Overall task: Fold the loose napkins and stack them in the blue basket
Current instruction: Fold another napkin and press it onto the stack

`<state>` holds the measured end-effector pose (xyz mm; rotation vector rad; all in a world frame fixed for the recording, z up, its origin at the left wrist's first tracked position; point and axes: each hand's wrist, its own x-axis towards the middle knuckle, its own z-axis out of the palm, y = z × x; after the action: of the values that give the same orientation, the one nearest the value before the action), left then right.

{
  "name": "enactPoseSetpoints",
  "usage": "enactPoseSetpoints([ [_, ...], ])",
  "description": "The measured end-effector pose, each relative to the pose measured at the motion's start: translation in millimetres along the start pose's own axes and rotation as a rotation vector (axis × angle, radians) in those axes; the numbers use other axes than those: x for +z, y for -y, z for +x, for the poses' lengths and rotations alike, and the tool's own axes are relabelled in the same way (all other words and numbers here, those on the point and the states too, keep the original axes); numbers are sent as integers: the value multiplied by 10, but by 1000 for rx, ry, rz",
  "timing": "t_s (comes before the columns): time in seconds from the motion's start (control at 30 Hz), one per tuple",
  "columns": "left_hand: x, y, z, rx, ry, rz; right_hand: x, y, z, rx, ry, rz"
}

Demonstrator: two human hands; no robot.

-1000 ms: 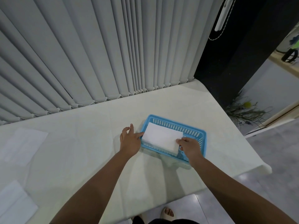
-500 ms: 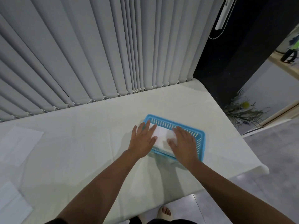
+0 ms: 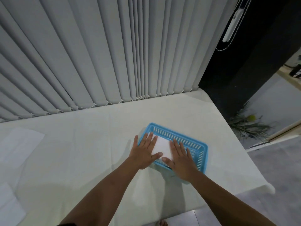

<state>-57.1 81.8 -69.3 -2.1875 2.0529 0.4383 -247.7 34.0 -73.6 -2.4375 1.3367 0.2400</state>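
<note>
A blue slotted plastic basket stands on the white-covered table, right of centre. Inside it lies a folded white napkin. My left hand lies flat with straight fingers on the napkin's left part and over the basket's left rim. My right hand lies flat on the napkin's right part, fingers straight. Two loose white napkins lie far to the left: one at the left edge, another at the lower left corner.
Grey vertical blinds hang along the table's far edge. The table's right edge drops to a grey floor, with a dark wall and a dry plant beyond. A foot shows below the near edge.
A second ago my hands held the folded napkin by its ends above the basket. Both hands have since flattened and now press it down inside.
</note>
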Motion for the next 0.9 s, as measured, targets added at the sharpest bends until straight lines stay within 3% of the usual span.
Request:
enactPoseSetpoints([
  [0.4,-56,-70,-53,-61,8,-51,-58,-53,-75,26,-18,-40],
  [0.5,-52,-52,-129,-89,-38,-91,-104,-70,-159,71,-77,-23],
  [0.57,-52,-9,-190,-161,-94,-169,-100,-116,-256,108,-204,4],
  [0.73,-30,131,-208,-463,-138,-595,-40,-291,-521,326,-461,273],
  [0.8,-24,191,-207,-504,-97,-811,-30,-348,-601,384,-513,390],
  [0.9,-5,208,-278,-460,-52,-853,40,-399,-615,452,-459,729],
])
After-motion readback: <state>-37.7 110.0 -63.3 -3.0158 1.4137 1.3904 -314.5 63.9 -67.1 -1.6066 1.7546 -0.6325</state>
